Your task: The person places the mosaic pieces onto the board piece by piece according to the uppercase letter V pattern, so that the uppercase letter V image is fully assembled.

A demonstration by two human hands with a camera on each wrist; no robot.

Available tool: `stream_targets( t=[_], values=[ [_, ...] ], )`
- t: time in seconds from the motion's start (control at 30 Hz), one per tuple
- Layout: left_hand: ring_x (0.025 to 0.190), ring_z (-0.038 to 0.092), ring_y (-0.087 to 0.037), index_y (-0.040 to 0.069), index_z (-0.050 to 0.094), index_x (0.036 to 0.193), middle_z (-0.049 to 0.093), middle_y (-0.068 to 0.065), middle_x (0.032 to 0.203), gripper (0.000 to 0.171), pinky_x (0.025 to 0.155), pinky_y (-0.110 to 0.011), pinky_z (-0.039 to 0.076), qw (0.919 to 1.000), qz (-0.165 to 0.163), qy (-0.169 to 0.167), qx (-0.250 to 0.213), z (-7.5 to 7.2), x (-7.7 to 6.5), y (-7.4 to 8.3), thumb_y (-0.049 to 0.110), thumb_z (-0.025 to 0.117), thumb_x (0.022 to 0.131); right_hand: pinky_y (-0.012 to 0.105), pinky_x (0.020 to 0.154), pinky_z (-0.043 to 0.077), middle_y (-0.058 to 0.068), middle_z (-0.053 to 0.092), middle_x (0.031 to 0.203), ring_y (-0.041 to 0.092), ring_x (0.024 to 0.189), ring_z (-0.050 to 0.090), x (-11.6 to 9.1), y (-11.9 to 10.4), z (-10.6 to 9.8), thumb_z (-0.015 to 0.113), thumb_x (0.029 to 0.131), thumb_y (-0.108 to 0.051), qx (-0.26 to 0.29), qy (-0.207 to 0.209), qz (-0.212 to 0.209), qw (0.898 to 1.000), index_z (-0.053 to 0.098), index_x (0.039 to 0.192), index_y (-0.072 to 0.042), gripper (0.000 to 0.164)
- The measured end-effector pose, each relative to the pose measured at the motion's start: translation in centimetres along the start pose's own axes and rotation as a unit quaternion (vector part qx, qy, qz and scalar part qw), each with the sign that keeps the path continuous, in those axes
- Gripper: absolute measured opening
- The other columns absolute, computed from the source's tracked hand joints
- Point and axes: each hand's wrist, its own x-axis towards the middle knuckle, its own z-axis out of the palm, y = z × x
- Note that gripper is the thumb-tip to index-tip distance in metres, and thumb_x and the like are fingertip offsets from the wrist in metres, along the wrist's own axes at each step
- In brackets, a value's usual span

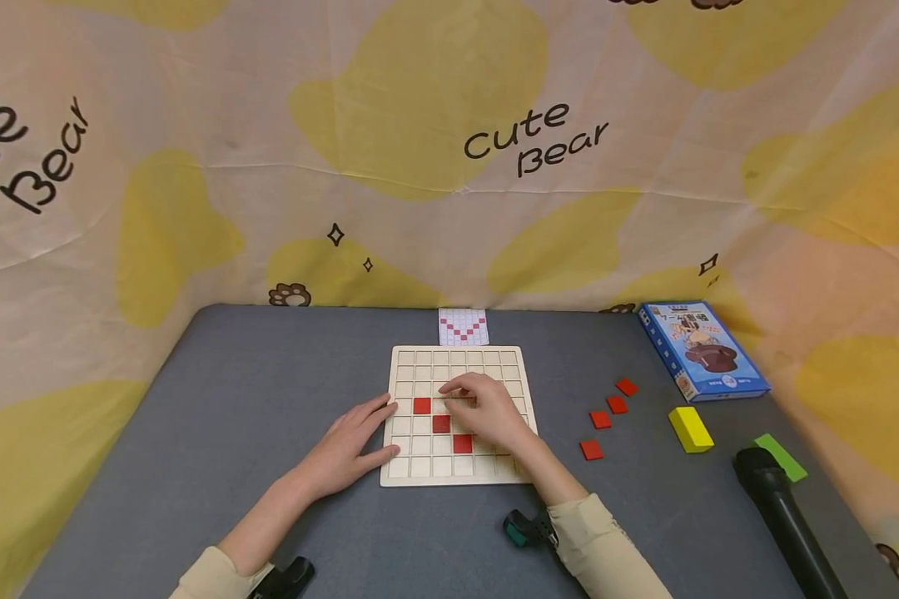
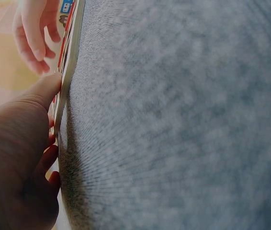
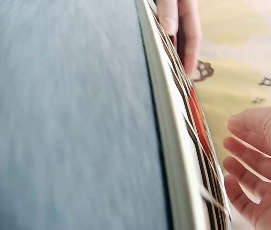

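Three red tiles [image 1: 441, 424] sit in cells of the grid board [image 1: 419, 467], stepping diagonally from the left part of the board toward its near side. The likeliest mishap is one of them being knocked out of its cell, should the right grip [image 1: 487, 409] dip or sweep sideways, as it hangs low over the board. A sideways push from the left grip [image 1: 348, 438] might also slide the board along the surface [image 1: 270, 374].

The right grip is part-way open, fingers softly bent and apart from the thumb, with nothing visible between them. The left grip is spread, thumb and fingertips touching the board's left edge without wrapping it.

To the board's right lie four loose tiles [image 1: 591, 449]; just beyond its far edge is a pattern card [image 1: 463, 326].
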Motion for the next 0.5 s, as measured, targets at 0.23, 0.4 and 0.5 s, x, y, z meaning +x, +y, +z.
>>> stream_targets(
  t=[0.23, 0.4, 0.5],
  values=[
    [0.140, 0.032, -0.035, 0.008, 0.040, 0.149, 0.033, -0.011, 0.155, 0.068, 0.109, -0.058, 0.027, 1.0000, -0.001, 0.001, -0.003, -0.1, -0.1, 0.1, 0.040, 0.065, 0.094, 0.035, 0.077, 0.051, -0.004, 0.069, 0.103, 0.015, 0.087, 0.062, -1.1, 1.8, -2.9, 0.070, 0.090, -0.014, -0.007, 0.031, 0.032, 0.999, 0.075, 0.105, -0.013, 0.015],
    [0.140, 0.032, -0.035, 0.008, 0.041, 0.149, 0.033, -0.011, 0.155, 0.069, 0.109, -0.059, 0.027, 1.0000, -0.001, 0.002, -0.005, 0.0, -0.1, 0.0, 0.041, 0.064, 0.094, 0.035, 0.070, 0.046, 0.001, 0.068, 0.102, 0.020, 0.081, 0.057, -2.4, 3.6, -5.5, 0.071, 0.090, -0.015, -0.036, 0.068, 0.052, 0.996, 0.075, 0.105, -0.013, 0.016],
    [0.140, 0.032, -0.035, 0.008, 0.040, 0.149, 0.033, -0.011, 0.155, 0.069, 0.108, -0.059, 0.027, 1.0000, 0.001, 0.001, -0.005, 0.0, -0.1, 0.0, 0.042, 0.064, 0.094, 0.038, 0.073, 0.047, 0.007, 0.068, 0.105, 0.025, 0.085, 0.057, -3.4, 5.1, -7.3, 0.071, 0.089, -0.014, -0.056, 0.096, 0.075, 0.991, 0.075, 0.106, -0.011, 0.017]
  ],
)
